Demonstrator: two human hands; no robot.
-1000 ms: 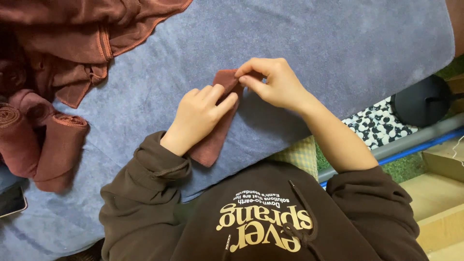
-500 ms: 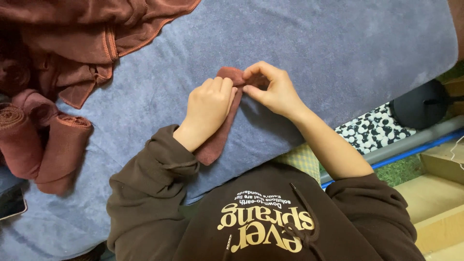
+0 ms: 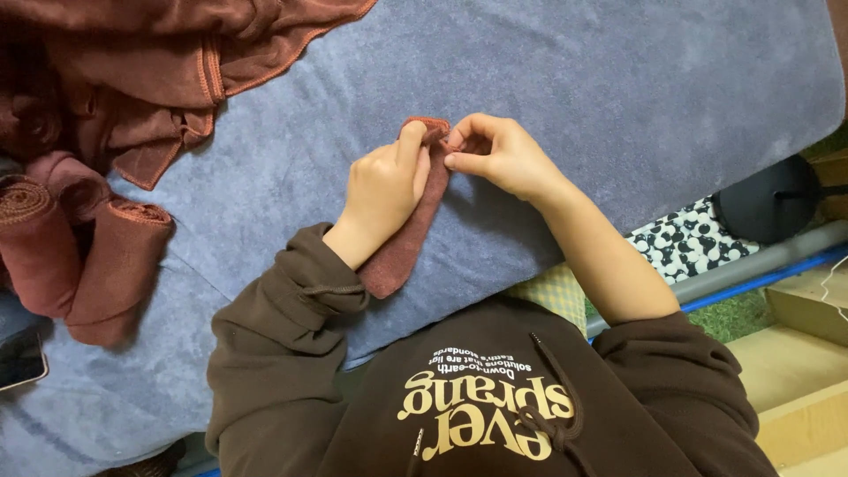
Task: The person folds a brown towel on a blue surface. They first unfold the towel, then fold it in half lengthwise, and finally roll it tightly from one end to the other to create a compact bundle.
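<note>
A narrow folded maroon cloth (image 3: 399,256) lies on a blue-grey blanket (image 3: 618,88) in front of me. My left hand (image 3: 384,181) rests on top of the cloth, fingers together, its fingertips at the cloth's far end. My right hand (image 3: 495,155) is right beside it and pinches that same far end between thumb and forefinger, where the edge is turned up. The two hands nearly touch. The middle of the cloth is hidden under my left hand.
Two rolled maroon towels (image 3: 115,265) lie at the left, with a heap of loose maroon cloths (image 3: 132,71) behind them. A dark phone (image 3: 18,358) sits at the left edge. Beyond the blanket's right edge are a black round object (image 3: 773,199) and a black-and-white patterned mat (image 3: 685,238).
My left hand has slid up the cloth towards its far end. My right hand has closed in beside it and keeps its pinch on the turned-up edge.
</note>
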